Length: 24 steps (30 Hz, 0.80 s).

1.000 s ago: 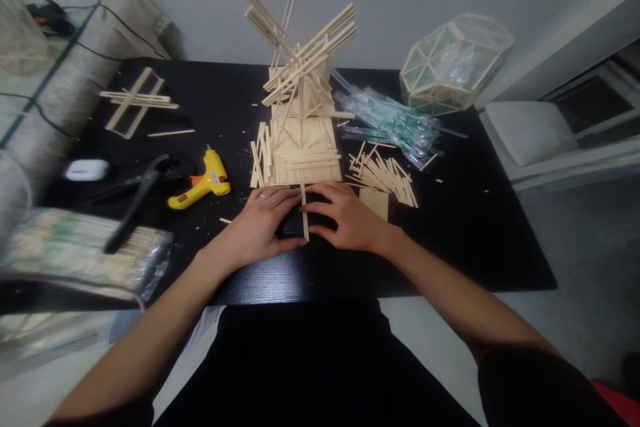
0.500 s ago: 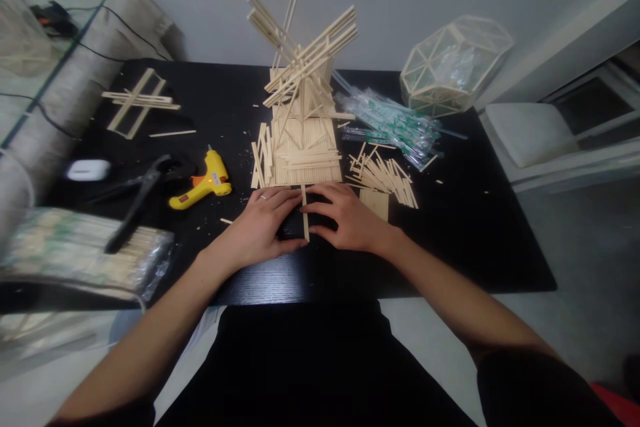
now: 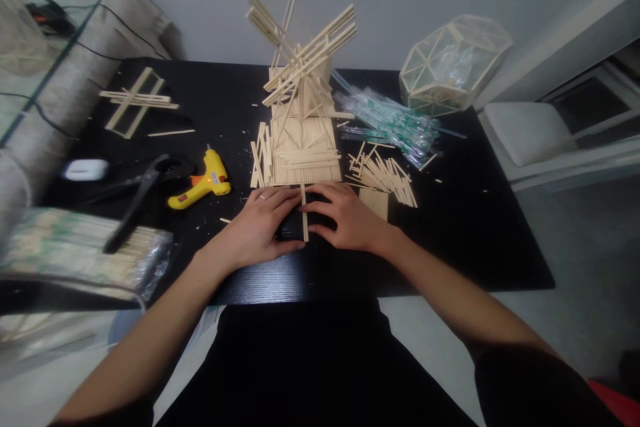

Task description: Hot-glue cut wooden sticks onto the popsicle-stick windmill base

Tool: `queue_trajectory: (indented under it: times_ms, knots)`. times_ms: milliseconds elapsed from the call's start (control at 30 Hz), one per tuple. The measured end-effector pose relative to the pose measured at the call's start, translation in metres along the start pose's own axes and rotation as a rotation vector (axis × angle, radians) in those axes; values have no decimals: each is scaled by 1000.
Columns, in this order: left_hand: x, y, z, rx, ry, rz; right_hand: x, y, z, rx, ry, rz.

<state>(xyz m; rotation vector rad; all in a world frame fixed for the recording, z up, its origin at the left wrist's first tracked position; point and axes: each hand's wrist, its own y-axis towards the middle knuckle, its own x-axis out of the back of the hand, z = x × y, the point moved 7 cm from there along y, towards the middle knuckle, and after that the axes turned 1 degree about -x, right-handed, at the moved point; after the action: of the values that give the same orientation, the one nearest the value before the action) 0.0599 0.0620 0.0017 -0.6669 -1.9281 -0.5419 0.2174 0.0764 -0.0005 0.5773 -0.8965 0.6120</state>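
Two slim wooden sticks (image 3: 305,219) lie side by side on the black table in front of me, pointing toward my body. From the left, my left hand (image 3: 267,221) presses its fingertips to their far part, with its thumb by the near end. My right hand (image 3: 345,217) grips them from the other side with curved fingers and thumb. Just beyond my fingers stands a windmill model (image 3: 305,127) of wooden sticks, with crossed sails and a slatted base. My fingers cover part of the far end of the sticks.
A yellow glue gun (image 3: 207,181), black-handled cutters (image 3: 143,197) and a white case (image 3: 86,170) lie left, near a bagged stick bundle (image 3: 85,247). Cut sticks (image 3: 385,177), plastic-wrapped sticks (image 3: 390,123) and a geometric glass container (image 3: 455,67) are right. A crossed stick frame (image 3: 137,103) lies back left.
Both hands stay around the two sticks. My left thumb has drawn back very slightly from their near end; the view has shifted a touch.
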Motion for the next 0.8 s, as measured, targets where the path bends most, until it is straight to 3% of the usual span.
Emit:
queue_trajectory:
  times_ms: [800]
  knots:
    - [-1,1,1,21,-8,-2,-1,1,0,7,-11,-11]
